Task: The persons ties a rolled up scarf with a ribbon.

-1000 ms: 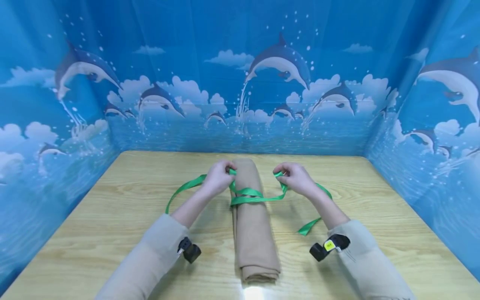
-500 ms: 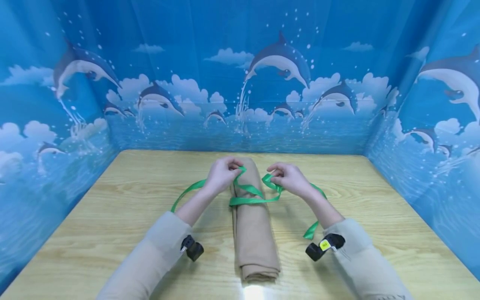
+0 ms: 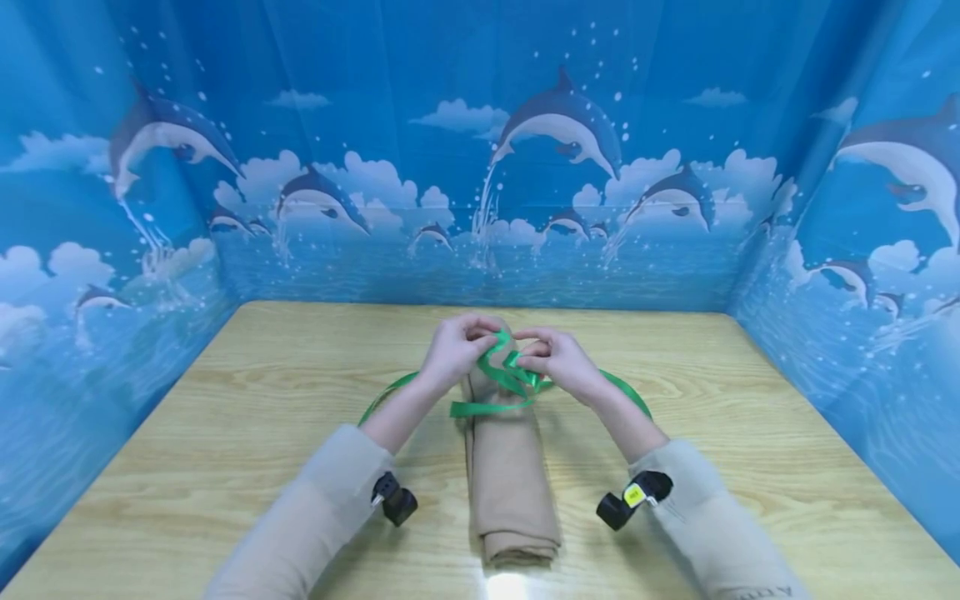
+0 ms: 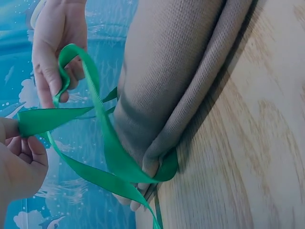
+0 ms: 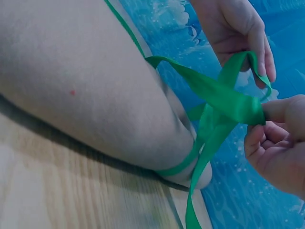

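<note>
Clock directions here go by the head view, 12 being away from the person. The tan cloth roll (image 3: 516, 492) lies mid-table, its length running roughly 12 to 6, with the layered folds showing at the 6 o'clock end. A green ribbon (image 3: 487, 409) wraps the roll across its far half, up toward 12.

Both grips are narrow. The left hand (image 3: 457, 350), around 11 o'clock on the roll, pinches a folded bit of ribbon between thumb and fingers. The right hand (image 3: 564, 365), around 1 o'clock, pinches another folded bit. The two hands are just beside each other, fingertips over the roll, and the ribbon strands cross between them. One tail runs out toward 8 past the left wrist, the other toward 4 past the right.

As for writing: the black right wrist camera (image 3: 617, 510) wears a yellow label (image 3: 633, 496), but the mark on it is too small to read. The right sleeve (image 3: 712, 521) has dark lettering near the bottom edge. I get an "A" and the rest is cut off or blurry. The left wrist camera (image 3: 396, 500) is plain black. The blue backdrop (image 3: 480, 283) is printed with dolphins and clouds, and the table (image 3: 225, 467) is light woodgrain.
</note>
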Action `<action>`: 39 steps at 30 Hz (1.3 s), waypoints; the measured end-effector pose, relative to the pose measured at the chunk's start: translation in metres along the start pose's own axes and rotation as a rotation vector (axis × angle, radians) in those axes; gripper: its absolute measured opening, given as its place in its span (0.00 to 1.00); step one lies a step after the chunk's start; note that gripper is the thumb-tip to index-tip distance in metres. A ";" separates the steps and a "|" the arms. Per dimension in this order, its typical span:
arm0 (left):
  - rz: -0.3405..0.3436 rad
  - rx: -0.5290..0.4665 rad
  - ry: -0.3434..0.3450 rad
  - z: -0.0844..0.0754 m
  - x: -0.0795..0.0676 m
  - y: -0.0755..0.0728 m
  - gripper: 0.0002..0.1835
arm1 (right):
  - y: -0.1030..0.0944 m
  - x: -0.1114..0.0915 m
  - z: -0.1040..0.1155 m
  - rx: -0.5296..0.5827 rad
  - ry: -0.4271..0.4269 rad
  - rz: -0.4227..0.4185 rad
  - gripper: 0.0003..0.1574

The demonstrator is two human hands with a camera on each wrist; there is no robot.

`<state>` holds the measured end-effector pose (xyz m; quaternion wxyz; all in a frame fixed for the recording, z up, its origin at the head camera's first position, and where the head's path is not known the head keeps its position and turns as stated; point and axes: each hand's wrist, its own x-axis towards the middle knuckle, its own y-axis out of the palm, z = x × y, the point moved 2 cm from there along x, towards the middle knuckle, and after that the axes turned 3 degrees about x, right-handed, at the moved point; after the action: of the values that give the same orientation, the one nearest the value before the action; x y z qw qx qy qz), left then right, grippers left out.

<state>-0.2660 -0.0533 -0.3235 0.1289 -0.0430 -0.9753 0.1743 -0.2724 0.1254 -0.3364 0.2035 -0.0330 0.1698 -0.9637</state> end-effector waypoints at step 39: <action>-0.012 -0.227 -0.255 0.010 0.000 0.008 0.11 | 0.026 0.011 -0.003 0.385 -0.005 -0.048 0.35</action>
<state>-0.2686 -0.0491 -0.3352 -0.0007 -0.0288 -0.9974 0.0664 -0.2726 0.1000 -0.3481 0.1833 -0.0001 -0.0190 -0.9829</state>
